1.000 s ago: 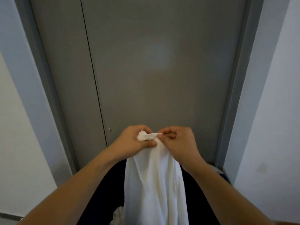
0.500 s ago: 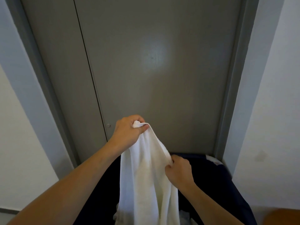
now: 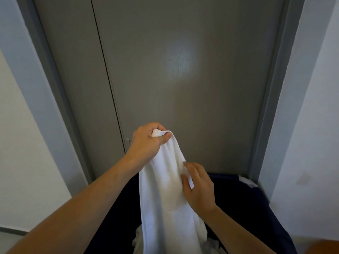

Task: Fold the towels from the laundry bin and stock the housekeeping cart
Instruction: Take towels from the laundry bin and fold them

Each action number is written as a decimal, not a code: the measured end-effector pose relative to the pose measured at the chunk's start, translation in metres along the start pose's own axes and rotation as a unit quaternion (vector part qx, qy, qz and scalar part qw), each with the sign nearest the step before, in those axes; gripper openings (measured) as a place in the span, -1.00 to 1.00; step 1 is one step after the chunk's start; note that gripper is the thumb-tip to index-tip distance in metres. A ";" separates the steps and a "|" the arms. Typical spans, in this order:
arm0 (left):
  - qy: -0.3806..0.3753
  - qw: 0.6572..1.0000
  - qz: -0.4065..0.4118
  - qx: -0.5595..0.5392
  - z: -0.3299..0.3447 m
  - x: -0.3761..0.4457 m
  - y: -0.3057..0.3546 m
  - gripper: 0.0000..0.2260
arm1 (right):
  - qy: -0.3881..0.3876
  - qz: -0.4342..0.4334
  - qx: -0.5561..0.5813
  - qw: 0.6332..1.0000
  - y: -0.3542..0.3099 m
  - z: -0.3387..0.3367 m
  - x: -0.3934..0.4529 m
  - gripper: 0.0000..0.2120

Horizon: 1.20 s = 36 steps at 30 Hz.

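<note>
A white towel (image 3: 165,202) hangs lengthwise in front of me, over the dark navy laundry bin (image 3: 256,204). My left hand (image 3: 146,142) is fisted around the towel's top corner, held high. Lower down, my right hand (image 3: 199,187) pinches the towel's right edge between thumb and fingers. The towel's lower end drops out of view at the bottom of the frame. More white laundry (image 3: 137,241) lies bunched inside the bin beneath it.
A grey double door (image 3: 183,79) in a grey frame stands close ahead, behind the bin. White walls (image 3: 311,125) flank it on both sides. A brown blurred surface (image 3: 326,248) shows at the bottom right corner.
My right hand left the top corner and slid down the towel's right edge. The left hand kept the top corner. The view tipped down, showing more of the bin.
</note>
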<state>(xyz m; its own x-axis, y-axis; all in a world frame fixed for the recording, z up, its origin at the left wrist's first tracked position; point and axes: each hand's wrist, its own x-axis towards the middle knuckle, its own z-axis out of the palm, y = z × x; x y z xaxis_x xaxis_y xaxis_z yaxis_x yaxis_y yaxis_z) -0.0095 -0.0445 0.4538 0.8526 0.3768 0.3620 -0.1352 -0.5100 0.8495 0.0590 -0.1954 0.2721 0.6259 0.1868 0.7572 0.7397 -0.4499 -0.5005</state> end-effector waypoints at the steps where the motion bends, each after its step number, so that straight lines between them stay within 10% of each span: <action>1: -0.002 1.000 -0.001 0.002 0.000 0.000 -0.001 -0.86 | 0.009 -0.016 0.007 1.000 -0.003 0.002 0.004 -0.61; 11: -0.058 0.998 -0.007 0.009 0.005 0.000 -0.009 -0.84 | -0.059 -0.027 -0.047 0.997 -0.005 0.014 0.020 -0.79; 25: 0.026 0.997 -0.040 0.068 -0.026 0.011 -0.064 -0.86 | -0.210 0.253 0.084 0.941 0.021 -0.015 0.017 -0.89; 36: -0.019 0.994 -0.095 0.049 -0.010 -0.002 -0.101 -0.79 | -0.226 0.206 0.083 0.949 -0.006 -0.053 0.071 -0.91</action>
<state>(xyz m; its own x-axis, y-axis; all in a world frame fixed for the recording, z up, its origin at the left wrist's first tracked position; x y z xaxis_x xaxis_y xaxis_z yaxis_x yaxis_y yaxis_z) -0.0028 0.0140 0.3711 0.8766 0.4455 0.1819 0.0790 -0.5062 0.8588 0.0862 -0.2257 0.3506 0.8849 0.3963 0.2448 0.4144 -0.4300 -0.8021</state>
